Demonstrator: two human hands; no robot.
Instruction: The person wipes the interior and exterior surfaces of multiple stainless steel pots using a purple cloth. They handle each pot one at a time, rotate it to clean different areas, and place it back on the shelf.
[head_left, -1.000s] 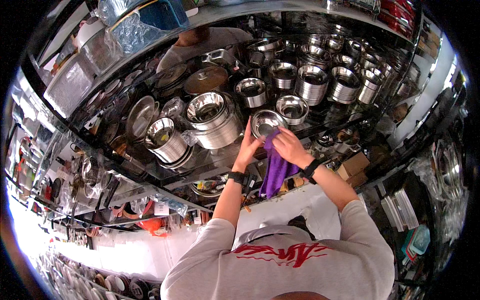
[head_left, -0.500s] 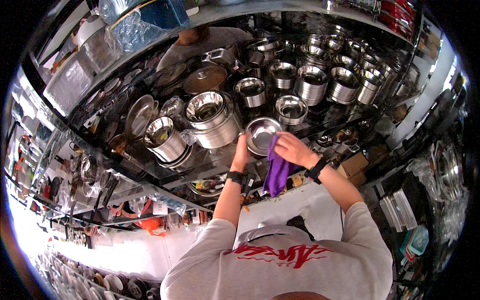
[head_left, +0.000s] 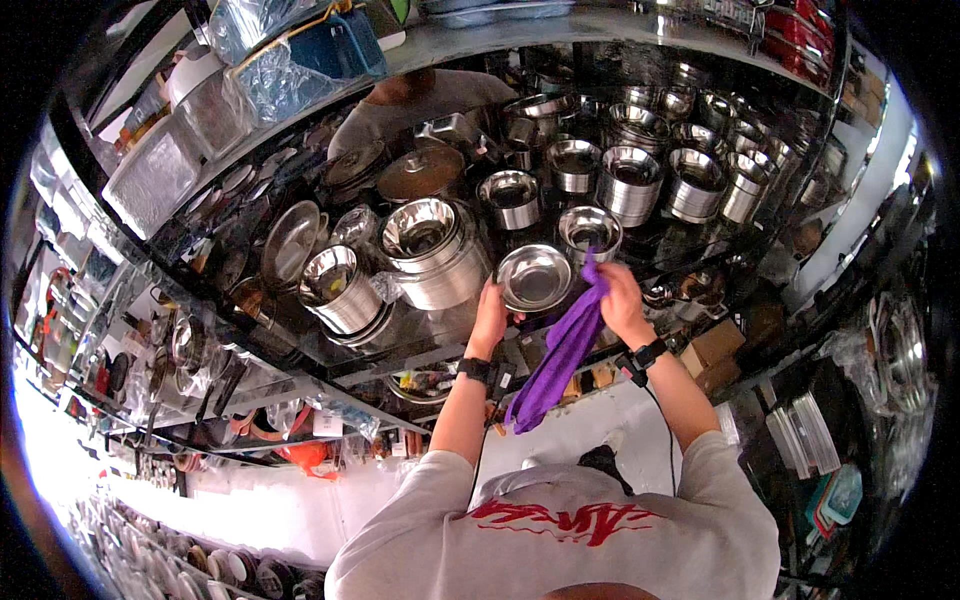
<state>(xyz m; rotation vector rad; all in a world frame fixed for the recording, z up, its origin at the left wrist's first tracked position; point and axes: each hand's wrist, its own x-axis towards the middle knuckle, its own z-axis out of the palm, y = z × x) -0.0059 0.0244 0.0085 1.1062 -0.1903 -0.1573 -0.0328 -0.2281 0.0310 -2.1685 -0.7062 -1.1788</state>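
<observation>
My left hand (head_left: 488, 318) grips the left rim of a shallow, shiny steel bowl (head_left: 534, 280) at the front edge of the shelf, its hollow facing up. In my right hand (head_left: 622, 302) is a purple cloth (head_left: 562, 362), pinched near its upper end. Its long twisted length hangs down toward my body, beside the bowl and apart from its inside. Just behind my right hand sits a small stack of steel bowls (head_left: 590, 235). To the left of the held bowl stands a tall stack of larger steel bowls (head_left: 432, 262).
More bowl stacks (head_left: 630, 185) fill the dark shelf (head_left: 540, 232) behind and to the right. A brown glass lid (head_left: 420, 174) lies at the back left. Plastic-wrapped containers (head_left: 160, 170) stand on the upper shelf. Cardboard boxes (head_left: 712, 350) sit below on the right.
My right hand has moved right, drawing the purple cloth off the bowl, and the cloth now hangs stretched out. The bowl stays in my left hand. The view has shifted slightly.
</observation>
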